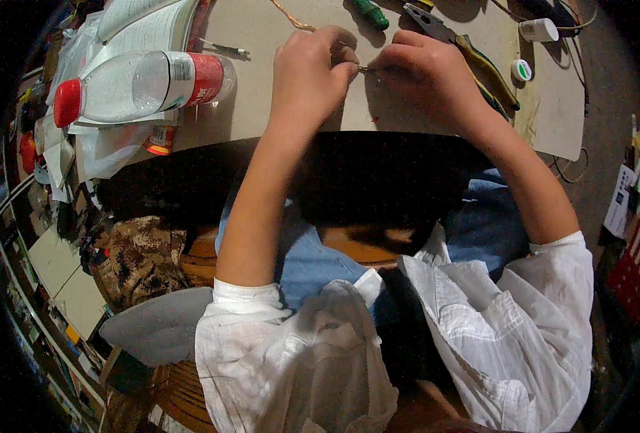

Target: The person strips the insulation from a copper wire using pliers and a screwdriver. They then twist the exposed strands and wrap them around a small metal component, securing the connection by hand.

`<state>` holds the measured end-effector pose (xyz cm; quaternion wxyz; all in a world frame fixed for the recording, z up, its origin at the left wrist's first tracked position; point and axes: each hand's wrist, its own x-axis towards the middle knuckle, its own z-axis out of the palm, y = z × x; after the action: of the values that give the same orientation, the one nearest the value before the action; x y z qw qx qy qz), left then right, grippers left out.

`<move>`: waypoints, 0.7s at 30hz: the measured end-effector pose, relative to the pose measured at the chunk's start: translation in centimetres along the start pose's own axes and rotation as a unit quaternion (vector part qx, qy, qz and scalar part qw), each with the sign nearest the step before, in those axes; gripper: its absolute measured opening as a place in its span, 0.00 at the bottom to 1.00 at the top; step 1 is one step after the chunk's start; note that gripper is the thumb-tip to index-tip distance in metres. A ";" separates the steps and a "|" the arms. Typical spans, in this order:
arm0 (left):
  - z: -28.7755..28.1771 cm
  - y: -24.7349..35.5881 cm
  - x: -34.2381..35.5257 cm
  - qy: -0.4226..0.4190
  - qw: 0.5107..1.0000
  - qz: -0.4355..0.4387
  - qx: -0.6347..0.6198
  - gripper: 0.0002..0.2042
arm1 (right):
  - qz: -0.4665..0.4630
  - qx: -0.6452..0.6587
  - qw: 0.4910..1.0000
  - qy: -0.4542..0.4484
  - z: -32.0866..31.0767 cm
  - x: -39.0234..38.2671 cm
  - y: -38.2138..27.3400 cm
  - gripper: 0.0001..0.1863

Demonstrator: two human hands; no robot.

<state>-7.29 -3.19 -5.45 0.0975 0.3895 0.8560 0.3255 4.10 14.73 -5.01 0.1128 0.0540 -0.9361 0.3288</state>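
My left hand is closed in a pinch above the table, thumb against fingers. Facing it, my right hand pinches too. Between the two sets of fingertips shows a short, thin, brass-coloured wire; most of it is hidden by the fingers. A twisted copper wire runs from the far edge down to my left knuckles; whether it is the same piece I cannot tell. Beside my right hand lie pliers with yellow and dark green handles. A green cylindrical thing lies just beyond the hands.
A clear bottle with a red cap lies on an open book at the left, with an orange-red container below. A thin black-and-white stick is nearby. Right of the pliers are a round white lid and a small white bottle.
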 end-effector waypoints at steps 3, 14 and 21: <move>-0.3 0.3 -0.1 0.006 1.000 -0.002 0.003 0.15 | -0.016 -0.025 1.000 -0.004 -0.2 0.1 -0.4 0.08; 0.3 0.4 -0.2 0.010 0.999 -0.029 -0.012 0.13 | -0.006 -0.062 0.998 -0.005 -0.2 0.0 -1.2 0.05; 0.3 0.3 -0.2 0.023 0.999 -0.026 -0.014 0.13 | -0.004 -0.059 0.998 -0.014 -0.4 -0.2 -1.3 0.04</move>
<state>-6.79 -3.05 -5.54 0.0921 0.3579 0.8633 0.3438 4.55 13.99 -4.01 0.1037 0.0560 -0.9552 0.2715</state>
